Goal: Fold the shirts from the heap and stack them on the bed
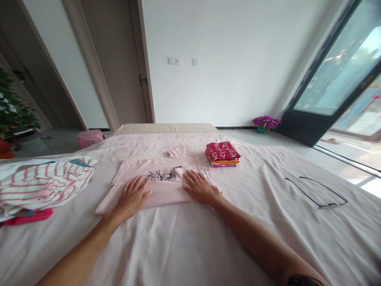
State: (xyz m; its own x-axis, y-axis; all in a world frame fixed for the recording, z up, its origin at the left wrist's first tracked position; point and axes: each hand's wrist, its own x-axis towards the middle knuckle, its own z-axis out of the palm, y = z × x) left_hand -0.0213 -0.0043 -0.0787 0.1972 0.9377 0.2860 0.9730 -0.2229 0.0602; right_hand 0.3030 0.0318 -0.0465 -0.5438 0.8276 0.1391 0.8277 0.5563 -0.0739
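A pink T-shirt with a black print lies on the pale pink bedsheet, its near side folded over. My left hand rests flat on the left part of the shirt, fingers stretched out. Lying flat near the shirt's right end is my right hand, its fingers stretched forward. Just beyond that hand, to the right, sits a stack of folded clothes with a dark red lettered piece on top. Neither hand grips any cloth.
Rumpled striped clothes are heaped at the left. A pair of eyeglasses lies on the bedsheet at the right. On the floor are a pink stool and a pot of purple flowers. A glass door stands at the far right.
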